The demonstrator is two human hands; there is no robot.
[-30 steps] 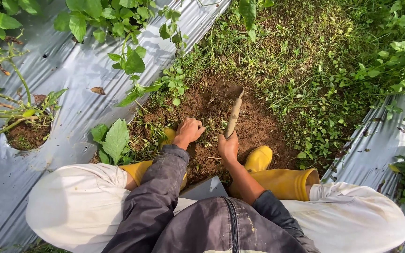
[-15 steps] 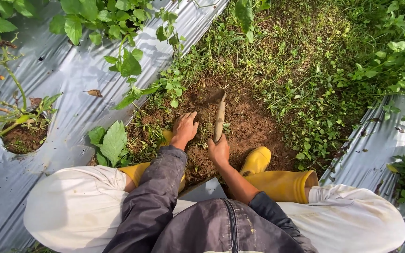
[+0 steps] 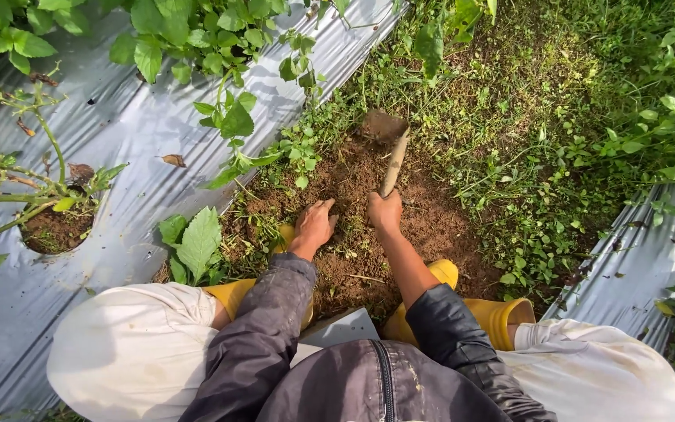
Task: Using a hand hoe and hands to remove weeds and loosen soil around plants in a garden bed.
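**Mia:** What is the right hand (image 3: 385, 212) doing?

**Ben:** Its grip is closed around the wooden handle of a small hoe (image 3: 391, 152). The hoe points away from the person. Its flat blade sits on the ground at the far edge of the bare brown dirt patch (image 3: 423, 227), right where the weeds (image 3: 525, 156) start.

**Mia:** And the left hand (image 3: 314, 224)?

**Ben:** It holds nothing. The fingers are spread open and it rests flat on the dirt, just beside the right hand.

**Mia:** What is around them?

**Ben:** The person squats over the dirt in yellow rubber boots (image 3: 487, 312) and pale trousers. Shiny silver plastic sheet (image 3: 119, 141) covers the ground on the left, with a leafy plant (image 3: 197, 242) at its edge. More silver sheet shows on the right.
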